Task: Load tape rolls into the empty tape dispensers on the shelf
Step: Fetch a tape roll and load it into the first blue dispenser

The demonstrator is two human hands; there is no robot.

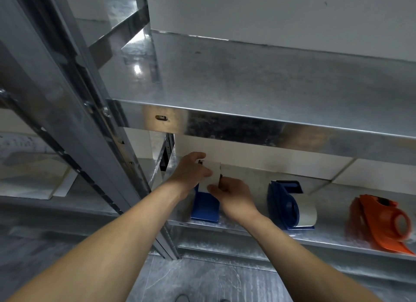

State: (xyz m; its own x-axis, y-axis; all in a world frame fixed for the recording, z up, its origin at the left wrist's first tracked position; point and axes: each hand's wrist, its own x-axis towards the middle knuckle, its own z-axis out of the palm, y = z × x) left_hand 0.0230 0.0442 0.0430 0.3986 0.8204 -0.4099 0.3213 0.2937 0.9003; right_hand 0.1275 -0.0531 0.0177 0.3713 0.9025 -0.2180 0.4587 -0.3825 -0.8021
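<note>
A blue tape dispenser (205,206) stands at the left end of the lower metal shelf (247,230), with a pale tape roll (213,174) at its top. My left hand (191,172) grips the roll's left side from above. My right hand (234,194) holds the roll's lower right edge, thumb on its face. To the right lies a second blue dispenser (284,203) carrying a pale roll (308,211). Further right an orange dispenser (382,220) lies on its side.
The shelf above (247,119) overhangs closely over my hands. A steel upright (94,130) runs diagonally at the left. White boxes (371,173) line the back of the lower shelf. Paper sheets (33,180) lie on the neighbouring shelf to the left.
</note>
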